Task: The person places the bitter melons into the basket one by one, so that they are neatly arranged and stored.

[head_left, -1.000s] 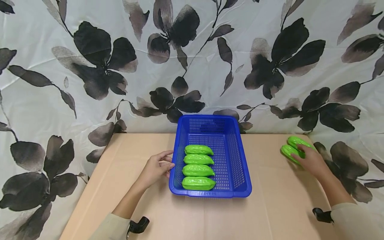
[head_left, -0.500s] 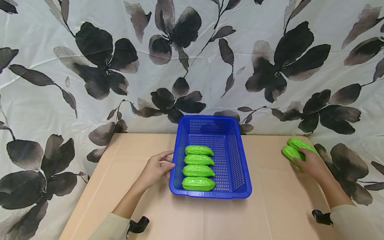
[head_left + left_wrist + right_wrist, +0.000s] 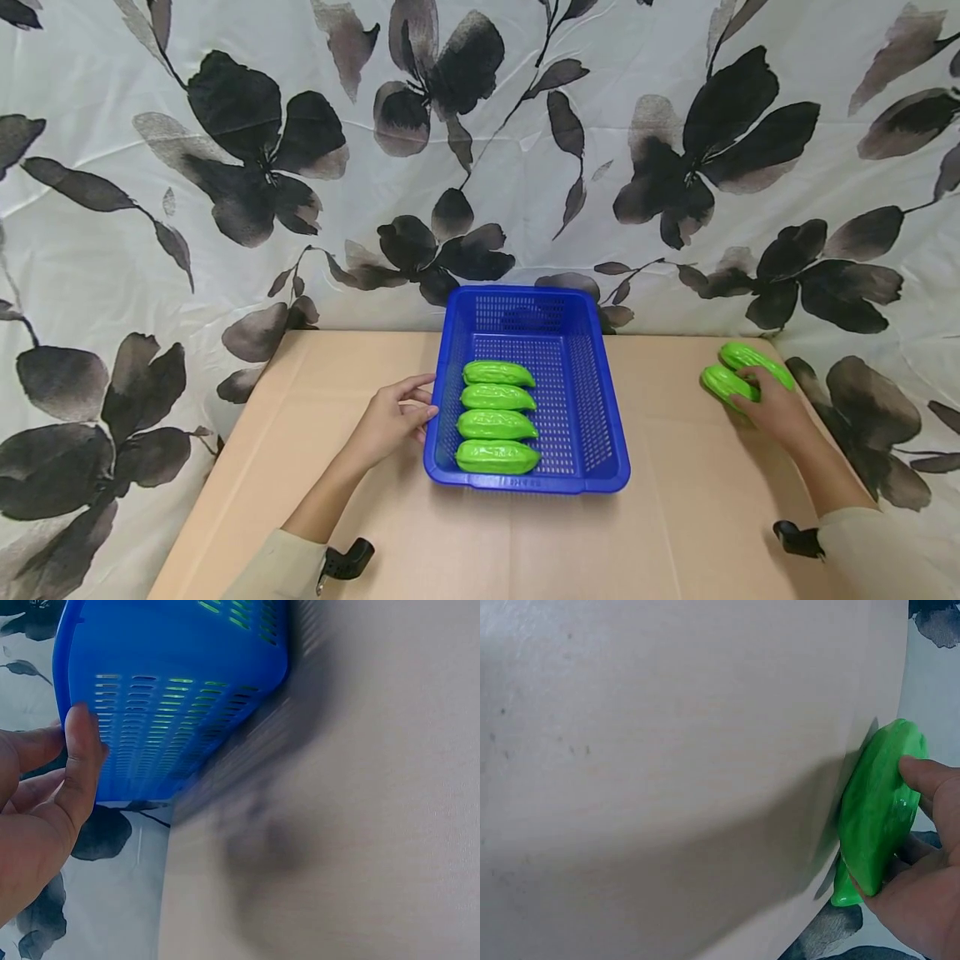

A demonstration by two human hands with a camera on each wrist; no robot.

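Observation:
A blue plastic basket [image 3: 592, 417] holds several glossy green bitter melons [image 3: 497, 424] in a column along its left side, tips to the right. My left hand [image 3: 392, 421] holds the basket's left edge. In the left wrist view the thumb [image 3: 81, 735] presses the outer wall just below the rim. Over at the table's far right corner, my right hand [image 3: 776, 406] grips a bitter melon [image 3: 877, 806] between thumb and fingers. A second bitter melon [image 3: 753, 360] lies right behind it, mostly hidden in the right wrist view.
The light wood-coloured table [image 3: 585, 542] ends at a floral cloth [image 3: 555, 167] hanging behind it and at both sides. The basket stands near the back edge. Black wrist straps [image 3: 348, 560] show at both sleeves.
The right hand and its bitter melon have shifted slightly, opening a small gap to the one behind. The left hand and basket have stayed in place.

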